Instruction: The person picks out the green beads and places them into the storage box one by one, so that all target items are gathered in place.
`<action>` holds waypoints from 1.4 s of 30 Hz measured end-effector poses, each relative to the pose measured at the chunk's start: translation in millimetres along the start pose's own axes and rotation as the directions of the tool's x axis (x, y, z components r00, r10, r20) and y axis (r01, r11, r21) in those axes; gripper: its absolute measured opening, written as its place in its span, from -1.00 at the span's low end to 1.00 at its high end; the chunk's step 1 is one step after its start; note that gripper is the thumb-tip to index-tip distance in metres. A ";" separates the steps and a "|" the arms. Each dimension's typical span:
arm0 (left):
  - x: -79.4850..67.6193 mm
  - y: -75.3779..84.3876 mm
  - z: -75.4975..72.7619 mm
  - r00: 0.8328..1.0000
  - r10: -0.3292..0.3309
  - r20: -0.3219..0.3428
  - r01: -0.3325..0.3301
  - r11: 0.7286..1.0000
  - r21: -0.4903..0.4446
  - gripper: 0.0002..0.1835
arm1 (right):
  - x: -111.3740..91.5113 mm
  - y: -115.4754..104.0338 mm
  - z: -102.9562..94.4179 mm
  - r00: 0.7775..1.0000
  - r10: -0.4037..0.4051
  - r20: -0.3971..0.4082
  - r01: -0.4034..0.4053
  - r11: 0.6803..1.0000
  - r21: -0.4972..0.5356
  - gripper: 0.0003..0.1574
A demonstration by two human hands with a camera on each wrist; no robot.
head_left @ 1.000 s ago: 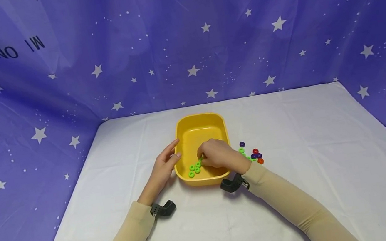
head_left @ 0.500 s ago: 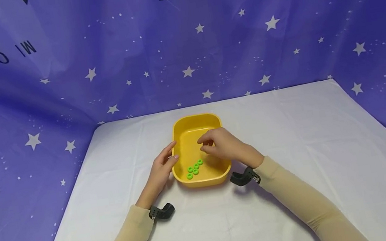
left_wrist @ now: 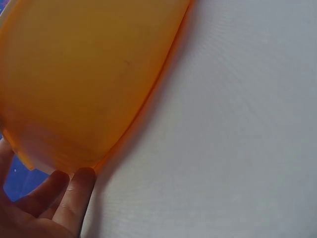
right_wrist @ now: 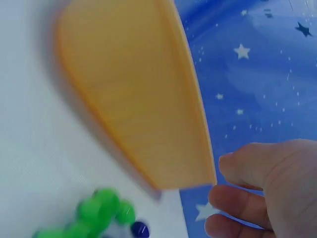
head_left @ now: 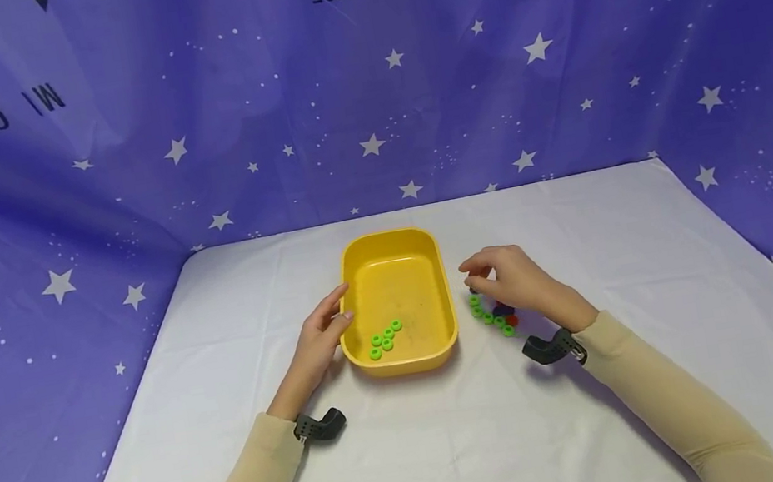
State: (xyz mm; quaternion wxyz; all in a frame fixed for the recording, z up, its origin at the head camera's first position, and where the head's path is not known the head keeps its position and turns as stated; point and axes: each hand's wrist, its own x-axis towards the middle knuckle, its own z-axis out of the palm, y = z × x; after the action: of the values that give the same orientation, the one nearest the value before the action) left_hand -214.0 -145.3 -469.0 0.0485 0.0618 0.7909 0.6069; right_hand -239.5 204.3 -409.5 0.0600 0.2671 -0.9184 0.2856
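Note:
In the head view a yellow plastic box [head_left: 400, 281] stands on the table with several small green ring beads [head_left: 387, 340] in its near left part. My left hand [head_left: 318, 334] rests its fingertips against the box's left side. The left wrist view shows those fingers [left_wrist: 74, 203] right at the wall. To the right of the box my right hand [head_left: 511, 278] hangs over a pile of beads, its fingers loosely bent, with nothing visible between them. Green beads [head_left: 487, 318] lie below it in a curved row. A red bead [head_left: 511, 321] and dark purple beads [head_left: 504, 310] are partly hidden by the hand.
White cloth [head_left: 420, 455] covers the table. Purple curtains with white stars [head_left: 371, 145] rise behind it and on both sides. Each wrist wears a black camera mount, the left one [head_left: 320, 426] near the table's front and the right one [head_left: 554, 348] close to the beads.
My right hand has let go of a green bead in the box and moved right, out over the bead pile. The left hand has stayed at the box's side.

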 end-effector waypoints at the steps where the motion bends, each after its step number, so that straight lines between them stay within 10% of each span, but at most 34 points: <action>1: -0.1 -0.1 0.4 1.000 -0.002 -0.002 0.002 1.000 -0.001 -0.42 | -3.6 3.3 -1.3 1.000 0.015 0.005 -0.015 1.000 -0.001 -0.67; 12: 0.0 1.3 0.3 1.000 -0.013 0.004 0.013 1.000 0.002 -0.41 | -26.7 26.2 1.7 0.997 0.072 0.034 -0.072 0.997 0.008 -0.69; 42: -0.6 0.8 -1.3 1.000 -0.004 0.010 0.004 1.000 -0.004 -0.43 | -10.5 30.7 25.6 0.985 0.051 0.166 -0.044 0.998 -0.047 -0.70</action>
State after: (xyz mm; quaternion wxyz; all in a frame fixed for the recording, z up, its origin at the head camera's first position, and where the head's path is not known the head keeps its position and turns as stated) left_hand -213.6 -146.4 -467.9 0.0537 0.0632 0.7894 0.6083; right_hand -245.6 216.2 -448.6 -0.0184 0.2669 -0.9322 0.2438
